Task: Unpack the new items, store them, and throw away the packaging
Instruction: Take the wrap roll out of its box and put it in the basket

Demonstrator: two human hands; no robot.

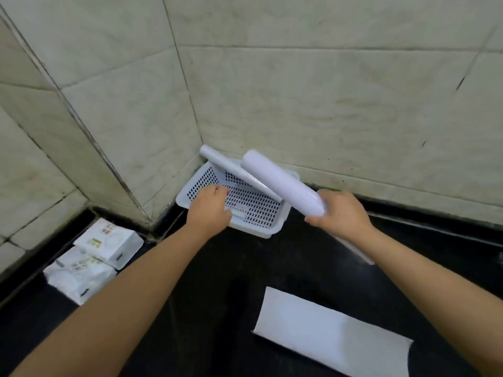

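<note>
- A white perforated basket sits on the black counter, pushed into the tiled corner and tilted, at roughly 12 o'clock from the middle of the view.
- The left hand reaches over the basket's near-left rim; its fingers are curled down into the basket, but whether they grip the rim or something inside cannot be told.
- A small pale blue-and-white item lies on the basket floor just beside that hand; no writing on it can be read.
- The right hand holds a thick white roll by its near end, fingers wrapped round it, the roll angled up toward 11 o'clock above the basket.
- A thinner white roll leans in the basket with its far end against the wall corner, just behind and touching the thick roll.
- Two white soft packs lie side by side at 9 o'clock, against the base of the wall; they carry small yellow-green printed marks, too blurred to read.
- A curved white sheet of packaging lies on the counter at 5 o'clock, well apart from the basket.
- A thin white strip shows under the right wrist.
</note>
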